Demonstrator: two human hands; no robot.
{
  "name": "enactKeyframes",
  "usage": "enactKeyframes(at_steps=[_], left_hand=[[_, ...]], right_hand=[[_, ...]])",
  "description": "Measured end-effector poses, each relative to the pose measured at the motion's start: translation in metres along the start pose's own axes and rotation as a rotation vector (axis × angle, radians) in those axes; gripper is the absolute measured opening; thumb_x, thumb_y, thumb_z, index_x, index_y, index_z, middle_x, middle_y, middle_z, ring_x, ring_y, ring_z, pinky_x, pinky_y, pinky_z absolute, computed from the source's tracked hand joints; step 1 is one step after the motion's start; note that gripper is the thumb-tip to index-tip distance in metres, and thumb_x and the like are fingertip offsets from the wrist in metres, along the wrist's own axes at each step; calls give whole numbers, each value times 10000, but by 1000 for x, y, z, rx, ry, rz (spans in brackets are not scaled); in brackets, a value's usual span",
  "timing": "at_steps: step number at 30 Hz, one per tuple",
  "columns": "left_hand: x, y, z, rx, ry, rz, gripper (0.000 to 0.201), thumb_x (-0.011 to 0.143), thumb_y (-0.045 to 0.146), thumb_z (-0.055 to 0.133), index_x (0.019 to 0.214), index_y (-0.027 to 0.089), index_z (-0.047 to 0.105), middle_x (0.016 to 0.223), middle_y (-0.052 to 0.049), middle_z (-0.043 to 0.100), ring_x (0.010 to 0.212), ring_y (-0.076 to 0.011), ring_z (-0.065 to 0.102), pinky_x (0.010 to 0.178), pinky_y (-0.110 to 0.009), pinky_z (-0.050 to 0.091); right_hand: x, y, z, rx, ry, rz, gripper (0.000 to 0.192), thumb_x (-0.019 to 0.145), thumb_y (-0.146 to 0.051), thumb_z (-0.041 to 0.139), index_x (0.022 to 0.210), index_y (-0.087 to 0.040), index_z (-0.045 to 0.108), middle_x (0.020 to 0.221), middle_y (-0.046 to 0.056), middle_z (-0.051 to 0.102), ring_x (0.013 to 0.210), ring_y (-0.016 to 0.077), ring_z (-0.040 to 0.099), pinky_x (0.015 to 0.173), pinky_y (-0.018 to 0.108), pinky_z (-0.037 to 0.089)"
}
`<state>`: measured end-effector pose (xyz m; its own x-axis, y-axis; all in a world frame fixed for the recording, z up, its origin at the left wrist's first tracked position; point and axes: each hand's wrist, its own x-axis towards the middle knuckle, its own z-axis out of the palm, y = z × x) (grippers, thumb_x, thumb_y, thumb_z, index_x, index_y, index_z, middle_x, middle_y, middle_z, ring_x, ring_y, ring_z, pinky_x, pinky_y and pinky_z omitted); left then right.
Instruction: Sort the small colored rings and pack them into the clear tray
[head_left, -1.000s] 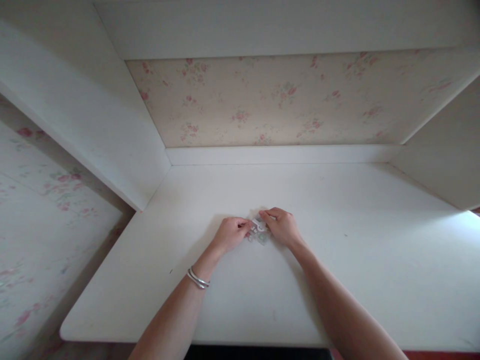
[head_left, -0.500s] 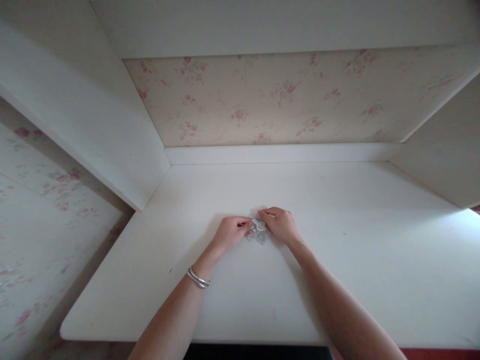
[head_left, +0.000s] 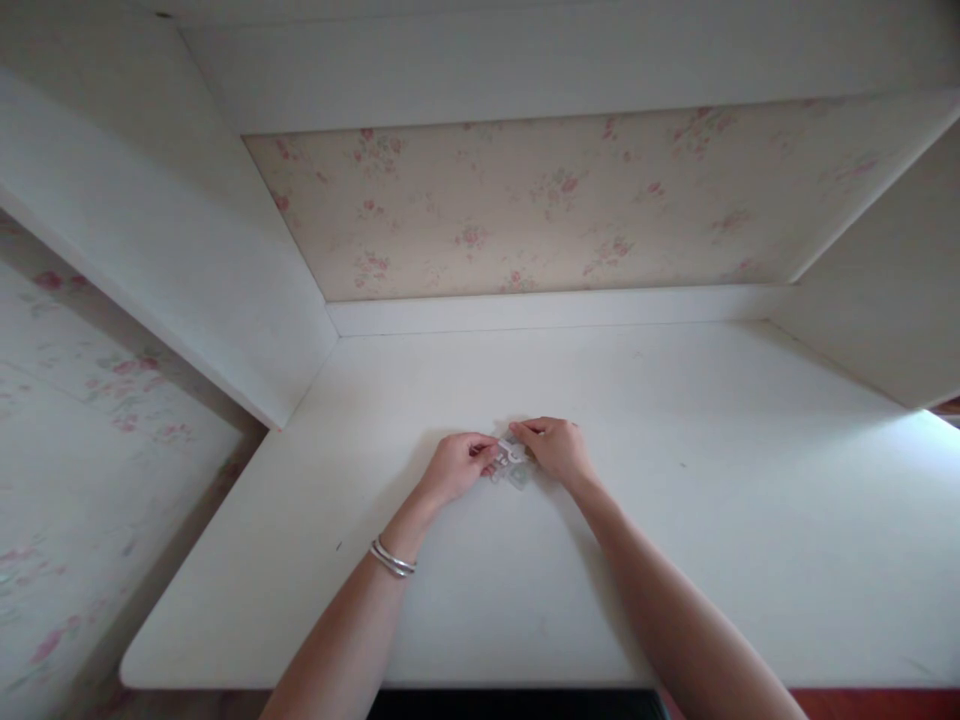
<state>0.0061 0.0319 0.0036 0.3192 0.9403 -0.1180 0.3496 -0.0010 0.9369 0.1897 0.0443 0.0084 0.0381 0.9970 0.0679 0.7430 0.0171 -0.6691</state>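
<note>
Between my hands, low over the white desk, is a small cluster of clear plastic pieces [head_left: 519, 476] with a white part [head_left: 514, 453] among them; its exact kind is too small to make out. My left hand [head_left: 459, 466], with silver bangles on the wrist, pinches the cluster's left edge between thumb and fingertips. On the other side my right hand [head_left: 556, 447] is closed, thumb and forefinger gripping the upper right of the same cluster. Fingers cover both ends of it.
The white desk top [head_left: 480, 590] spreads out on all sides of my hands. White side panels [head_left: 172, 230] and an overhead board [head_left: 525, 65] frame floral wallpaper [head_left: 450, 210] at the back. Something black [head_left: 517, 704] lies below the front edge.
The view has shifted slightly. Both hands keep their pinch on the plastic cluster, with hardly any movement of the fingers.
</note>
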Motion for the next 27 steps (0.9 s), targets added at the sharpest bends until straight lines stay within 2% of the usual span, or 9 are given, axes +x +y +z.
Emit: enactKeyframes(at_steps=[5,7,11,15,17,19,23,27], left_hand=[[0,-3,1,-26,1,21,317,819,352,563,1026,131,658,844,-57,708,648,-128,642,626,-236,520],[0,-1,1,-38,12,34,351,814,338,573,1094,134,625,971,-82,690,646,-122,639,613,-238,524],[-1,2,0,-57,50,45,488,812,314,577,1277,189,495,1298,-126,517,586,-84,610,573,-246,530],[-2,5,-1,-64,27,42,533,822,301,560,1335,217,444,1457,-140,307,643,-83,597,559,-236,530],[-3,5,0,-75,12,30,532,836,288,537,1353,250,420,1481,-114,263,722,-97,593,564,-215,521],[-3,4,1,-76,-1,1,557,851,283,514,1385,280,357,1454,-107,323,733,-94,579,570,-206,507],[-1,-1,2,-54,-49,-47,569,883,293,469,1418,281,277,1297,-121,509,619,-65,545,588,-231,489],[0,-3,1,-69,-56,-46,551,886,296,470,1410,278,301,1286,-124,513,612,-65,547,603,-243,491]], right_hand=[[-3,2,-2,12,2,-5,366,813,-522,475,812,-271,741,697,6,699,623,151,605,546,232,377],[-4,2,-5,38,-10,-30,379,829,-519,453,853,-268,736,741,10,704,653,153,609,581,236,401],[-7,2,-14,127,-118,-123,436,758,-527,571,1077,-246,665,916,25,696,705,141,603,654,242,446],[-7,6,-21,189,-269,-157,640,656,-454,701,1232,-211,560,1049,54,657,726,132,595,693,248,473],[-6,9,-24,234,-323,-131,680,649,-406,716,1266,-193,526,1059,63,650,761,139,600,724,258,482],[-6,12,-26,270,-370,-136,680,645,-368,723,1273,-201,520,1074,60,641,787,146,599,741,269,488],[-5,17,-26,304,-415,-184,664,652,-352,725,1271,-220,523,1051,44,641,793,151,589,742,280,491],[-3,22,-23,300,-417,-151,682,641,-372,734,1270,-206,528,980,36,655,798,163,590,746,286,484]])
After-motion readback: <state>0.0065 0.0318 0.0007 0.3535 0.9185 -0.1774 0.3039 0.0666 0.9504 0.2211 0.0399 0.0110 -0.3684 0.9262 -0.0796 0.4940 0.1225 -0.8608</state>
